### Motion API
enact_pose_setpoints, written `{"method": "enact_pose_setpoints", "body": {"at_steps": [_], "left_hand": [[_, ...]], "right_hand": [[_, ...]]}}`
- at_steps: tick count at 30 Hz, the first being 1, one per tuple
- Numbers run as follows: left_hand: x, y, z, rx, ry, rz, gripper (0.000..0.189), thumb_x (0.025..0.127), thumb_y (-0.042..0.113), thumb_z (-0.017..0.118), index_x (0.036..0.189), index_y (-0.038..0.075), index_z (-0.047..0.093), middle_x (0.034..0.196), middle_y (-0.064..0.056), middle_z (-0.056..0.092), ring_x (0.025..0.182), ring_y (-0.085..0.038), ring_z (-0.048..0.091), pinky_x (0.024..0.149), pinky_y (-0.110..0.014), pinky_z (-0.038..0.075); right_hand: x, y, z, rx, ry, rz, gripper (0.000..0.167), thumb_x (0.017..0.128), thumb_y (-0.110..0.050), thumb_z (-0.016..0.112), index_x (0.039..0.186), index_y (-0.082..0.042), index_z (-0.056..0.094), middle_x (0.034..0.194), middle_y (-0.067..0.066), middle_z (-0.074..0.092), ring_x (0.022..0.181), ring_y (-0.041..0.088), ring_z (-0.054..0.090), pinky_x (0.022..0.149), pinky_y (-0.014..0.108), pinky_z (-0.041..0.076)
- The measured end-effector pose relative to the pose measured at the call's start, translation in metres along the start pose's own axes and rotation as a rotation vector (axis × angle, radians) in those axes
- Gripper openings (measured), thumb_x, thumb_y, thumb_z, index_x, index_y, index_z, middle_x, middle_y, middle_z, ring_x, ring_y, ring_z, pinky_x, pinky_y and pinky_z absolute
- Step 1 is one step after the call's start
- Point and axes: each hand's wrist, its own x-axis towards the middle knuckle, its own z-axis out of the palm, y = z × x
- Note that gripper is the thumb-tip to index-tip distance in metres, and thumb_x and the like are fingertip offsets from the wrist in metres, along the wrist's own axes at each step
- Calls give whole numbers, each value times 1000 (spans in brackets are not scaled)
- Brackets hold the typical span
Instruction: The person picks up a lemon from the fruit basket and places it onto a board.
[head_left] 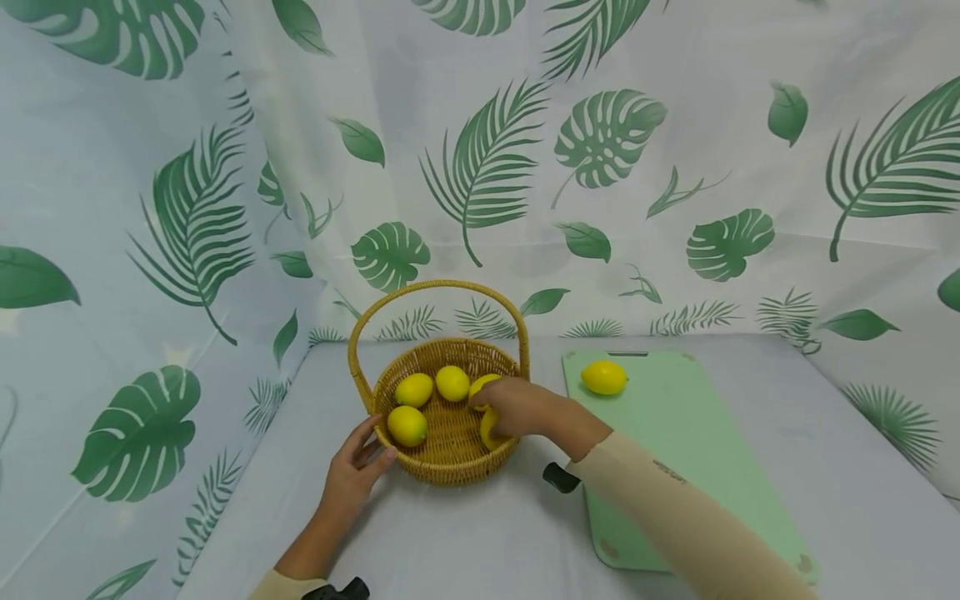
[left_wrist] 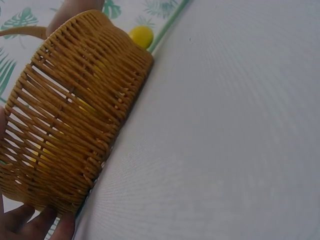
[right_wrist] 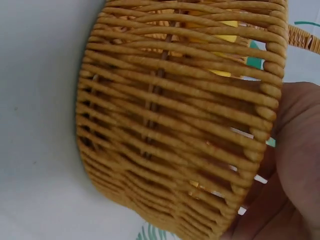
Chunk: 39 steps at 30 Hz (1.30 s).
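A round wicker basket [head_left: 442,473] with a tall arched handle [head_left: 442,285] holds several yellow lemons. My left hand [head_left: 356,467] holds its left side, thumb near the front rim and fingers around the outer wall. In the left wrist view, fingertips [left_wrist: 45,220] touch the weave. My right hand [head_left: 521,408] reaches over the right rim into the basket, fingers curled down on a lemon [head_left: 490,430]. Beside that hand is another lemon [head_left: 482,384], partly covered. The right wrist view shows the basket wall [right_wrist: 175,110] hiding most of the right fingers.
A light green cutting board [head_left: 697,467] lies to the right of the basket, under my right forearm. One lemon [head_left: 604,377] sits at its far left corner. Leaf-printed white curtains [head_left: 510,208] stand behind and beside the white table [head_left: 480,550].
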Motion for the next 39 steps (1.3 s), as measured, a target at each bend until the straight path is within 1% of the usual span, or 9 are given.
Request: {"method": "enact_pose_setpoints", "body": {"at_steps": [4, 7, 12, 15, 18, 25, 27, 35, 39], "left_hand": [[-4, 15, 1, -7, -7, 8, 63, 92, 10, 69, 147, 2, 39, 152, -19, 32, 129, -43, 42, 92, -33, 50], [-7, 24, 2, 1, -9, 1, 64, 92, 10, 69, 146, 0, 39, 151, -21, 32, 128, -44, 43, 91, -32, 50], [-8, 29, 3, -6, -7, -24, 64, 92, 11, 70, 147, 0, 38, 152, -20, 32, 129, -42, 43, 91, -30, 50], [-8, 27, 3, -9, -6, -26, 64, 91, 11, 70, 147, 0, 39, 151, -20, 32, 129, -42, 42, 91, -29, 50], [-7, 24, 3, -3, -2, -17, 64, 91, 10, 70, 146, -1, 39, 151, -21, 32, 129, -43, 42, 91, -29, 50], [1, -3, 0, -15, 6, -22, 63, 92, 14, 70, 147, 10, 41, 153, -13, 32, 131, -37, 42, 92, -31, 49], [1, -6, -1, -14, 5, -10, 62, 92, 15, 70, 147, 12, 41, 153, -11, 33, 131, -36, 42, 93, -31, 49], [0, -5, -1, -5, -3, 19, 62, 92, 15, 70, 147, 12, 41, 153, -12, 32, 131, -37, 41, 94, -30, 47], [-2, 8, 0, -1, -10, 1, 63, 93, 12, 69, 148, 6, 39, 153, -16, 31, 131, -40, 40, 93, -30, 48]], "right_hand": [[4, -2, 2, -28, -27, 21, 52, 85, -25, 78, 133, -12, 62, 129, 1, 61, 121, 19, 52, 103, 36, 41], [7, -4, 6, -50, -27, 2, 49, 89, -33, 73, 132, -12, 62, 125, 1, 62, 115, 17, 55, 99, 35, 43], [7, -7, 10, -27, -34, -8, 48, 95, -44, 62, 131, -12, 62, 118, 0, 64, 104, 13, 56, 94, 34, 47], [7, -9, 11, -7, -55, 26, 53, 91, -45, 67, 133, -14, 61, 122, -2, 62, 107, 12, 55, 96, 34, 46], [7, -9, 11, -8, -73, 50, 56, 85, -38, 76, 135, -17, 60, 126, -5, 61, 111, 11, 54, 98, 33, 45], [10, -9, 12, -36, -79, 42, 55, 83, -29, 79, 134, -19, 61, 123, -6, 62, 105, 9, 55, 96, 32, 46], [10, -9, 13, -39, -81, 40, 54, 83, -28, 79, 133, -19, 62, 120, -7, 63, 101, 9, 55, 94, 32, 46], [12, -8, 14, -31, -96, 52, 53, 84, -28, 78, 133, -20, 62, 119, -8, 63, 97, 8, 54, 93, 32, 47], [13, -10, 14, -19, -93, 61, 54, 84, -29, 78, 135, -21, 61, 120, -8, 62, 98, 8, 53, 93, 32, 47]]}}
